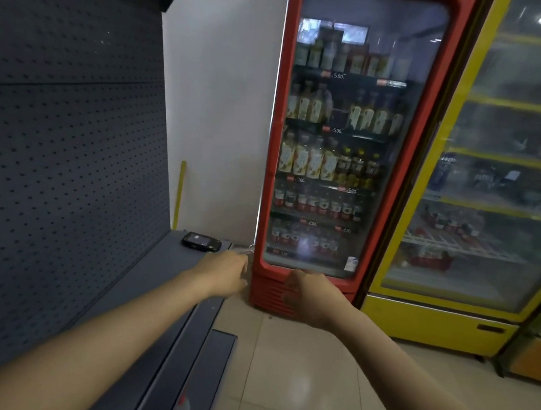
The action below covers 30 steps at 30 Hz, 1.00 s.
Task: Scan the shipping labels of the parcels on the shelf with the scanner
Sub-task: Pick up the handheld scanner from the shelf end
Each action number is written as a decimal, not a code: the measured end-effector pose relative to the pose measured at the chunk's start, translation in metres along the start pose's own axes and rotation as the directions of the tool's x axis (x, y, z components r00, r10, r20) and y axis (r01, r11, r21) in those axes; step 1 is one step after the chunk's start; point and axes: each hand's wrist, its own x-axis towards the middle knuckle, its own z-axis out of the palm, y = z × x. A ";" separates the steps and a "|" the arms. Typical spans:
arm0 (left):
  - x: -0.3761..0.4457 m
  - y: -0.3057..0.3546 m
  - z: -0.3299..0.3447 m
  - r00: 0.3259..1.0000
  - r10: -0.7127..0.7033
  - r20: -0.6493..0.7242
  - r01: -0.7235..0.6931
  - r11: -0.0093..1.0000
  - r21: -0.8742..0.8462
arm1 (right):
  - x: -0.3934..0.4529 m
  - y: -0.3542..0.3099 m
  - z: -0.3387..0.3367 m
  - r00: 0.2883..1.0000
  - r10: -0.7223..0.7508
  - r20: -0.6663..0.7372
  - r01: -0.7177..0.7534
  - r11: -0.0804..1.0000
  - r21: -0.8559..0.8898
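A big grey shelf with a wall full of little holes fills the left side, and no parcels show on it from here. Next to it stands a red drinks fridge, then a yellow fridge. Two bare arms reach out in front. The left hand hangs near the end of the shelf with its fingers loosely curled, holding nothing. The right hand floats in front of the red fridge, also loose and holding nothing. The scanner lies flat at the far end of the shelf, just past the left hand. It is small, black, rounded, with a dark screen on top. It looks light, hard and a bit slippery, so gripping its two long sides seems best.
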 end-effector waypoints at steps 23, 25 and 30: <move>0.308 -0.157 0.033 0.944 -0.319 0.081 0.328 0.934 -0.144 | 0.394 0.069 0.044 0.962 -0.176 0.208 0.167 0.984 0.057; 0.320 -0.173 0.030 0.923 -0.377 0.075 0.383 0.916 -0.120 | 0.421 0.068 0.049 0.946 -0.205 0.251 0.201 0.979 0.041; 0.345 -0.219 0.041 0.869 -0.491 0.065 0.493 0.848 -0.194 | 0.492 0.057 0.073 0.900 -0.269 0.343 0.274 0.961 0.034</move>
